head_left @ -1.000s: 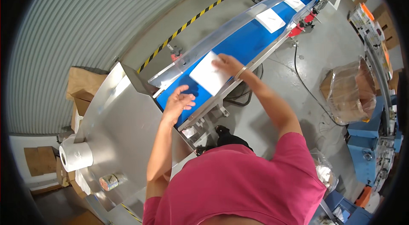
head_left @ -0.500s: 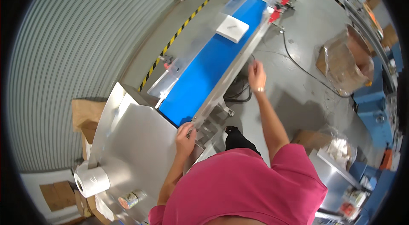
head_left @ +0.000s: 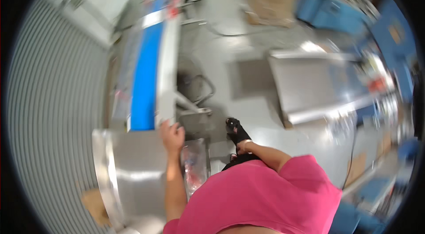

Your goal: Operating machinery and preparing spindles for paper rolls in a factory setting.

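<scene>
A blue conveyor belt (head_left: 146,72) runs away from me at the left, with a white flat box (head_left: 153,19) blurred far up on it. My left hand (head_left: 172,136) is at the near end of the belt's pale metal side rail (head_left: 167,79), its fingers loosely bent and a little apart, with nothing seen in them. It appears to touch the rail's corner. Low beside my dark trousers hangs my right hand (head_left: 241,146), blurred and partly hidden, so its fingers are unclear.
A bare steel surface (head_left: 139,167) adjoins the belt's near end. Beside it sits a clear plastic-covered container (head_left: 195,165) with red things. To the right are a steel table (head_left: 321,85), a cardboard box (head_left: 270,5) and blue machinery (head_left: 336,14). A corrugated wall (head_left: 66,92) bounds the left.
The view has swung to the right and blurred. My right hand has dropped from beside the conveyor to near my leg. My left hand stays at the belt's near corner.
</scene>
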Demonstrator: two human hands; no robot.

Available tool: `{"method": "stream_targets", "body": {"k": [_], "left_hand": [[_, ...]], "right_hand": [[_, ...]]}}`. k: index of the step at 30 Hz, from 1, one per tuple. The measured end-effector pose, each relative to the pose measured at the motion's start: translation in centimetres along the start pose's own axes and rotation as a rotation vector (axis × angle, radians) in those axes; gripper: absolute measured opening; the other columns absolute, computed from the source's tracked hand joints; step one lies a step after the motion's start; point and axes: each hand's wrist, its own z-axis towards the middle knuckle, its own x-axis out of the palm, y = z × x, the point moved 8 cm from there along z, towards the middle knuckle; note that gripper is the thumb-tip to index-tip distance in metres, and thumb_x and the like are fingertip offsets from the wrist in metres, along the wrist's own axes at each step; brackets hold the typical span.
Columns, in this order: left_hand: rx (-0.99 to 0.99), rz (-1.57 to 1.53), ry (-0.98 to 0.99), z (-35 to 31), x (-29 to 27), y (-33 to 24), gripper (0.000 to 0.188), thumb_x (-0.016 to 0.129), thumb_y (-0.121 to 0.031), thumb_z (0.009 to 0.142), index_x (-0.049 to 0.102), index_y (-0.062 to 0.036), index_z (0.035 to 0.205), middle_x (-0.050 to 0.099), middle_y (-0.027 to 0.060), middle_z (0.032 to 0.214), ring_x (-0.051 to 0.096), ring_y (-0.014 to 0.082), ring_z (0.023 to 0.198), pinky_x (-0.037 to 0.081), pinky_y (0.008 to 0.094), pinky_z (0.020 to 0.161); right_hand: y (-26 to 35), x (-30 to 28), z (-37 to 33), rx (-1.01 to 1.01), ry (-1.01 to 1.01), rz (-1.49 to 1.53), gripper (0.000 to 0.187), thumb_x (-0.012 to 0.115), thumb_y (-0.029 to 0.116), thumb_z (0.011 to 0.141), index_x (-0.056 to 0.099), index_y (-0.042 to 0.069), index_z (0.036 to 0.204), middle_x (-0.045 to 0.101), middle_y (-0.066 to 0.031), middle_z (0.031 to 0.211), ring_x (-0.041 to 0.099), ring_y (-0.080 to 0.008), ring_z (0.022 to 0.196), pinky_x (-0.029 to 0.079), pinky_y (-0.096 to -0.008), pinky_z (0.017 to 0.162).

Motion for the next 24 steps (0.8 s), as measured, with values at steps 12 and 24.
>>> {"method": "stream_targets", "body": {"k": [12,24], "left_hand": [[-0.170,0.506,-0.084,-2.1,2.1,-0.1,0.030,0.053,-0.016,0.071,0.055,-0.0041,0.099,0.050,0.0201,0.109,0.046,0.0334,0.105,0.041,0.0401,0.084],[0.554,0.280,1.320,-24.5,48.1,-17.3,0.030,0.049,-0.027,0.078,0.061,-0.0046,0.096,0.058,0.0182,0.103,0.055,0.0333,0.095,0.042,0.0427,0.083]], "right_hand": [[-15.9,10.9,-20.4,0.456,-0.532,0.718,0.035,0.051,0.030,0.076,0.064,0.003,0.093,0.062,-0.0165,0.096,0.059,-0.0317,0.091,0.045,-0.0396,0.080],[-31.6,49.0,-43.4,0.920,-0.893,1.546,0.037,0.057,0.032,0.076,0.062,0.003,0.097,0.064,-0.0101,0.076,0.060,-0.0175,0.066,0.050,-0.0326,0.060]]}}
